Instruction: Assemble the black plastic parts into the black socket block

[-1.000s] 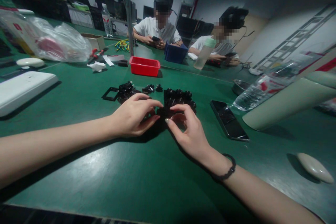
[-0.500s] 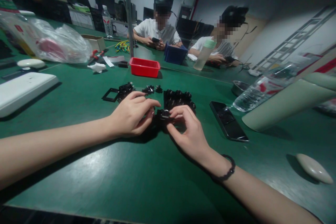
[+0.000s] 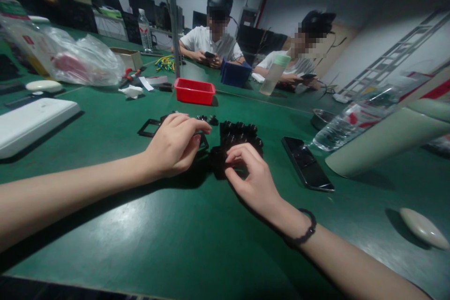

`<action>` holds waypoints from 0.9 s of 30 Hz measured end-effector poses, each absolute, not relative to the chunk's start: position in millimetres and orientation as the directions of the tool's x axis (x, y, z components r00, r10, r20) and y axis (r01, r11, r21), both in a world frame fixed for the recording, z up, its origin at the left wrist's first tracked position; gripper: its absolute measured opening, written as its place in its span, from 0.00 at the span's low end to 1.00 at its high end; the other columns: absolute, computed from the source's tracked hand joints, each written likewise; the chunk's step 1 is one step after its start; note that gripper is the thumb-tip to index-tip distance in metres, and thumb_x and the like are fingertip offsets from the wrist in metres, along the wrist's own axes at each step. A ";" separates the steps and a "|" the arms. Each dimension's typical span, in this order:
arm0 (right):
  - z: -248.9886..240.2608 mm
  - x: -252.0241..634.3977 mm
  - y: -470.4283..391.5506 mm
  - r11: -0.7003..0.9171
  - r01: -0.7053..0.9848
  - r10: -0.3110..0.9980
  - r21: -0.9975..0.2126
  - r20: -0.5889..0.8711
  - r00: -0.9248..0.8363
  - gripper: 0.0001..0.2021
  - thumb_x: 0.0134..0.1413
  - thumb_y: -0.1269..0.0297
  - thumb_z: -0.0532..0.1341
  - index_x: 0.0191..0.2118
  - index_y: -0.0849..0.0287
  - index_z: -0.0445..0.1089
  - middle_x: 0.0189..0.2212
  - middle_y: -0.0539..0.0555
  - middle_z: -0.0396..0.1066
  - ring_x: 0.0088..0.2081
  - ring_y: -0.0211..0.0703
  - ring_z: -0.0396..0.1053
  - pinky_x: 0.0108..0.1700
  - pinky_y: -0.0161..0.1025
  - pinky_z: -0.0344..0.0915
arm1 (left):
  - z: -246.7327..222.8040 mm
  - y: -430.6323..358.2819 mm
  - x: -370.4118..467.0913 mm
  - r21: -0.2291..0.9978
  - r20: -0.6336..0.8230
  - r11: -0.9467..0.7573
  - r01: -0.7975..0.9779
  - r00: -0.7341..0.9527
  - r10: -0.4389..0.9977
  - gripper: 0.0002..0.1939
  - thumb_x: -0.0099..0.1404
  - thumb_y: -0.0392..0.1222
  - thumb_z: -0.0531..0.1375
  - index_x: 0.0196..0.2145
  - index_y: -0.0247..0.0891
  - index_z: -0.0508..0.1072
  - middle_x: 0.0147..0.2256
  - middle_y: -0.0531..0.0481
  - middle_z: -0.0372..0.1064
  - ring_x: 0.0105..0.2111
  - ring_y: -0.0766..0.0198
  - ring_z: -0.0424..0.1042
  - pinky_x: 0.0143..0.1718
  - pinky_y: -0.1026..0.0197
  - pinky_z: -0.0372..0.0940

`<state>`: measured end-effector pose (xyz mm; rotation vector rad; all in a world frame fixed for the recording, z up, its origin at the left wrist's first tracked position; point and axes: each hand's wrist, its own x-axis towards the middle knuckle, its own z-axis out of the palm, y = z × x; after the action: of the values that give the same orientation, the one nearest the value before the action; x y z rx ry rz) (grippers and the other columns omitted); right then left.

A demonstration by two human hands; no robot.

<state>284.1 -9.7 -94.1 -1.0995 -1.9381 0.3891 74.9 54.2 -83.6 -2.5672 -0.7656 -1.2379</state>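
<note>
My left hand is over the table with its fingers curled. The edge of a thin black plastic frame shows at its fingertips, and the palm side is hidden. My right hand pinches a small dark plastic part between thumb and fingers, just right of the left hand. Behind the right hand stand rows of black round-topped parts. Beyond the left hand lie an open black square frame and several small black pieces, partly covered by the hand.
A red bin stands behind the parts. On the right are a phone, a green tumbler, a plastic bottle and a pale oval object. A white box lies left. Two people sit across the table.
My left hand has drawn slightly left and up, away from the part in my right hand, and a black frame edge now shows by its fingers. The part's shiny face has turned from view.
</note>
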 end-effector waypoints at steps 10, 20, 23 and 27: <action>-92.5 284.0 -10.7 0.554 0.567 0.826 -0.610 0.488 -0.282 0.08 0.51 0.78 0.57 0.33 0.57 0.63 0.36 0.53 0.66 0.38 0.40 0.68 0.40 0.40 0.69 | -69.3 70.9 63.1 0.279 0.716 -0.727 0.628 0.369 0.593 0.14 0.66 0.40 0.48 0.41 0.36 0.71 0.36 0.46 0.72 0.37 0.57 0.70 0.42 0.52 0.65; -92.0 284.2 -10.0 0.563 0.576 0.822 -0.593 0.477 -0.312 0.08 0.51 0.78 0.56 0.32 0.56 0.63 0.35 0.53 0.66 0.37 0.42 0.68 0.39 0.40 0.67 | -70.4 98.4 50.2 0.307 0.630 -0.705 0.639 0.419 0.654 0.19 0.69 0.49 0.46 0.43 0.37 0.72 0.42 0.45 0.74 0.43 0.55 0.70 0.48 0.51 0.64; -92.1 284.6 -9.8 0.573 0.576 0.815 -0.583 0.476 -0.330 0.09 0.50 0.79 0.56 0.32 0.56 0.63 0.35 0.53 0.67 0.38 0.42 0.68 0.40 0.39 0.67 | -75.1 101.7 50.9 0.262 0.579 -0.771 0.580 0.545 0.606 0.22 0.70 0.50 0.44 0.43 0.36 0.73 0.46 0.42 0.74 0.47 0.54 0.71 0.52 0.48 0.63; -92.4 285.0 -10.3 0.570 0.577 0.819 -0.585 0.458 -0.344 0.09 0.49 0.79 0.56 0.32 0.57 0.64 0.35 0.54 0.67 0.39 0.43 0.69 0.41 0.40 0.66 | -78.3 106.0 50.4 0.233 0.548 -0.796 0.559 0.601 0.582 0.26 0.71 0.51 0.42 0.43 0.35 0.75 0.50 0.41 0.73 0.51 0.53 0.70 0.55 0.46 0.62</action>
<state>285.0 -10.3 -92.4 -1.1134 -2.0589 0.4157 50.4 106.0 -78.3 -2.8437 -1.0138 -0.9949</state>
